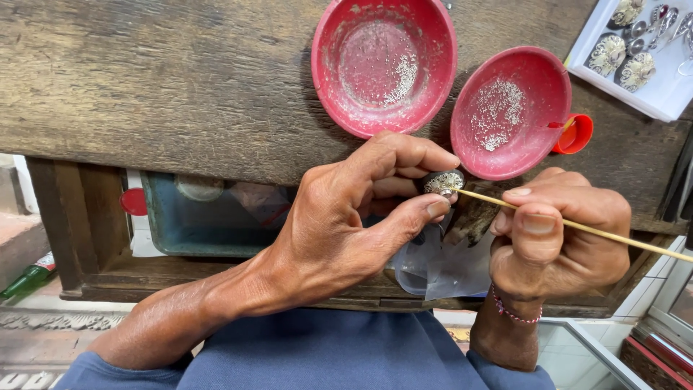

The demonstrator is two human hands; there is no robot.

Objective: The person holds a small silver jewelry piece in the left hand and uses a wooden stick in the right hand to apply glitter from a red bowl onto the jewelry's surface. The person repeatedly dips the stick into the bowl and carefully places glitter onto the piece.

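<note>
My left hand (346, 217) pinches a small oval silver ornament (443, 181) between thumb and fingers, just below the edge of the wooden bench. My right hand (559, 238) grips a thin wooden stick (613, 235) like a pen. Its tip touches the ornament's right edge. Two red bowls sit on the bench above the hands. The larger red bowl (339, 94) and the smaller red bowl (548, 144) each hold a scatter of tiny silver granules.
A small red cap (577, 134) rests against the smaller bowl. A white tray (660, 97) with several silver filigree pieces sits at the top right. Below the worn wooden bench (180, 79) are a blue-green tin box (209, 238) and a clear plastic bag (447, 271).
</note>
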